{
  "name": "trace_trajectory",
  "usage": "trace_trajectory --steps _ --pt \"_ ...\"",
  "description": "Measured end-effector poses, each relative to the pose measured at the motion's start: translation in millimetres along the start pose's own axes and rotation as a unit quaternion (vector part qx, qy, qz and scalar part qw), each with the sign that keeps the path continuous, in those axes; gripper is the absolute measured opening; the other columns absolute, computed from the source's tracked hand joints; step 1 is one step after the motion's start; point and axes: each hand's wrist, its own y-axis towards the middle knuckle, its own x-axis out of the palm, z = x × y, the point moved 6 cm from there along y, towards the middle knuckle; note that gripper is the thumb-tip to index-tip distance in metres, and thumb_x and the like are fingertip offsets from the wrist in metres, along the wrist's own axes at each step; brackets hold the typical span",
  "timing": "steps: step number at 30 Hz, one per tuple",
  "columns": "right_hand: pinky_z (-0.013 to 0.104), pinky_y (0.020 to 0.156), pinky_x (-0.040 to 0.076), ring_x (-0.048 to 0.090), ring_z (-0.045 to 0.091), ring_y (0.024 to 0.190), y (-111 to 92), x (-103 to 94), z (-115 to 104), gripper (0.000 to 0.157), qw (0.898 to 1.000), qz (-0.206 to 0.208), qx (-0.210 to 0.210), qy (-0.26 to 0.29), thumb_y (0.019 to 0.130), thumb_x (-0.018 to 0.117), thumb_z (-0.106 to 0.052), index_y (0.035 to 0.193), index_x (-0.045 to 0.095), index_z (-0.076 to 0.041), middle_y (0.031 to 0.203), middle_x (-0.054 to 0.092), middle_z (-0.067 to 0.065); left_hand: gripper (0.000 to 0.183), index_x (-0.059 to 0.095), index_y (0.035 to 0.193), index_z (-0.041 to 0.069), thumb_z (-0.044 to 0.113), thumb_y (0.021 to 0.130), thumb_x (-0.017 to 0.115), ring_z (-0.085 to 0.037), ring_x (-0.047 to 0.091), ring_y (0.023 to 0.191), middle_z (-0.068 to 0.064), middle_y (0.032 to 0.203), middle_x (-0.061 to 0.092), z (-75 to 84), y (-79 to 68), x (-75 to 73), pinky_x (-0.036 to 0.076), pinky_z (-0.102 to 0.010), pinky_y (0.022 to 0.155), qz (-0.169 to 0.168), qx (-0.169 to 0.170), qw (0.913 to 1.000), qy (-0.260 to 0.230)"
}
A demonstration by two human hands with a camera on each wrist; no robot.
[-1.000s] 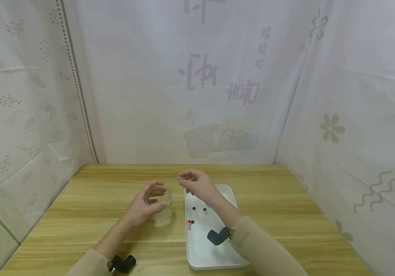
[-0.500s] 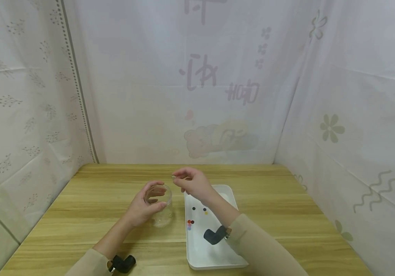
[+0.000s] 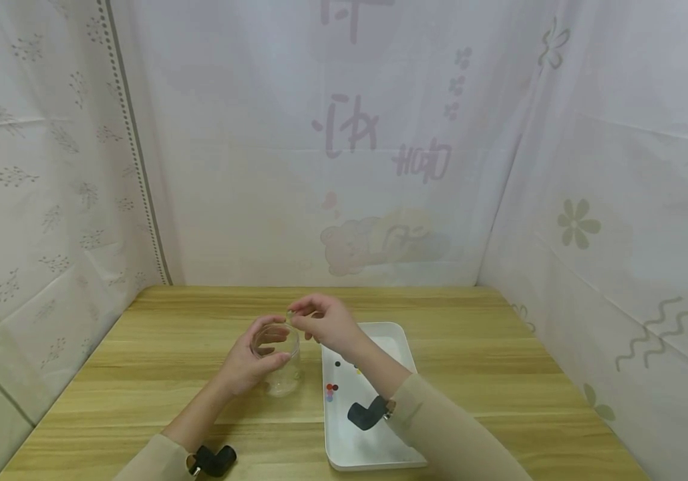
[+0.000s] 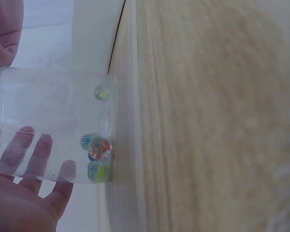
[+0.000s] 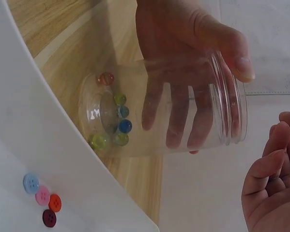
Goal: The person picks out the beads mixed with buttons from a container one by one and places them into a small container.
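Observation:
My left hand [image 3: 246,363] grips a clear round jar [image 3: 285,379] near its open rim, and the jar stands upright on the table. Several glass marbles [image 5: 125,126] in green, blue and orange lie at its bottom; the left wrist view also shows a marble [image 4: 101,92] off to one side of the rest. Just above the rim, my right hand [image 3: 330,325] pinches a small pale glassy thing [image 3: 290,314], probably a marble. In the right wrist view my right fingertips [image 5: 280,133] show beside the mouth, but the pinched thing is hidden.
To the right of the jar lies a white tray [image 3: 374,457], partly under my right forearm. Several round buttons are in it, among them a light blue button [image 5: 31,183], a pink button [image 5: 42,195] and a dark red button [image 5: 49,218]. Curtains surround the wooden table [image 3: 488,374].
My right hand has moved left from over the tray's far end to the jar's rim, carrying the small glassy thing. The left hand and jar have stayed put.

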Motion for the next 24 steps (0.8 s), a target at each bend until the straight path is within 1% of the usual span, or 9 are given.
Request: trace_trajectory --steps 4,10,14,17,19,24 --pt "0.023 0.062 0.049 0.064 0.013 0.072 0 4.9 1 0.026 1.000 -0.008 0.004 0.000 0.101 0.078 -0.019 0.125 0.076 -0.008 0.108 0.073 0.005 0.064 0.046 0.155 0.013 0.016 0.100 0.078 -0.043 0.060 0.140 -0.028 0.151 0.060 0.6 -0.8 0.0 0.048 -0.066 0.117 -0.003 0.001 1.0000 0.000" --pt "0.024 0.063 0.050 0.065 0.014 0.073 -2 10.3 0 0.023 1.000 -0.014 0.005 -0.020 0.102 0.078 -0.023 0.122 0.077 -0.013 0.109 0.074 0.005 0.064 0.046 0.155 0.012 0.017 0.100 0.078 -0.043 0.058 0.141 -0.021 0.151 0.062 0.4 -0.7 -0.8 0.047 -0.067 0.117 -0.003 0.005 1.0000 0.000" --pt "0.024 0.064 0.050 0.066 0.013 0.074 -4 12.8 -3 0.022 0.999 -0.017 0.006 -0.029 0.102 0.077 -0.023 0.122 0.078 -0.015 0.110 0.074 0.004 0.064 0.045 0.155 0.010 0.017 0.100 0.078 -0.045 0.058 0.141 -0.022 0.151 0.062 -0.2 -1.0 -1.1 0.047 -0.068 0.117 -0.002 0.005 1.0000 -0.002" --pt "0.024 0.063 0.050 0.066 0.013 0.073 -5 14.5 -3 0.020 0.999 -0.020 0.011 -0.029 0.102 0.077 -0.023 0.121 0.078 -0.018 0.108 0.074 0.000 0.065 0.045 0.155 0.009 0.017 0.100 0.078 -0.046 0.058 0.141 -0.023 0.151 0.061 -0.5 -1.0 -1.3 0.047 -0.068 0.118 -0.003 0.005 1.0000 -0.001" --pt "0.025 0.063 0.050 0.066 0.013 0.073 -5 15.5 -3 0.020 0.999 -0.023 0.011 -0.027 0.101 0.077 -0.022 0.121 0.079 -0.018 0.108 0.074 0.000 0.066 0.045 0.156 0.009 0.017 0.100 0.078 -0.046 0.057 0.142 -0.022 0.152 0.061 -0.7 -0.9 -1.4 0.047 -0.068 0.118 -0.004 0.005 1.0000 -0.001" --pt "0.026 0.063 0.050 0.065 0.013 0.073 -5 17.9 -4 0.021 0.999 -0.029 0.003 -0.023 0.101 0.077 -0.019 0.121 0.079 -0.014 0.107 0.074 0.001 0.066 0.045 0.156 0.010 0.019 0.100 0.078 -0.045 0.055 0.143 -0.021 0.153 0.060 -1.7 -0.8 -1.2 0.047 -0.068 0.118 -0.007 0.005 1.0000 0.000"
